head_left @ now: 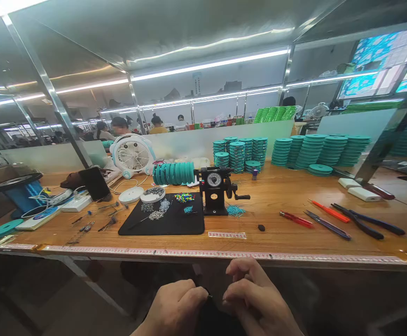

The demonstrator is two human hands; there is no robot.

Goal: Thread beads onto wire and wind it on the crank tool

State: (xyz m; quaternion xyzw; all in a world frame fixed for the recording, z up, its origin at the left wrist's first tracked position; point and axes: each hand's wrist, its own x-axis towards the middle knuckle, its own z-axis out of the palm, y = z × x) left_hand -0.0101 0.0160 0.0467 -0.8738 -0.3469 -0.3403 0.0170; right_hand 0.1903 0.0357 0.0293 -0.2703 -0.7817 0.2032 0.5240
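Both hands are in front of the table edge, below the tabletop. My left hand is closed, thumb pressed against curled fingers. A tiny dark tip shows at its thumb, too small to name. My right hand is to its right, a short gap away, its fingers bent inward and the lower ones pinched together. Whatever that pinch holds, if anything, cannot be made out. Nearest to the hands is a measuring tape strip along the table edge. Beyond it stands a black hand-crank winder carrying a row of teal spools.
A black mat bears small beads and metal parts. Pliers, tweezers and screwdrivers lie to the right. Stacked teal spools stand behind. On the left are a white fan, a phone and a blue wire reel.
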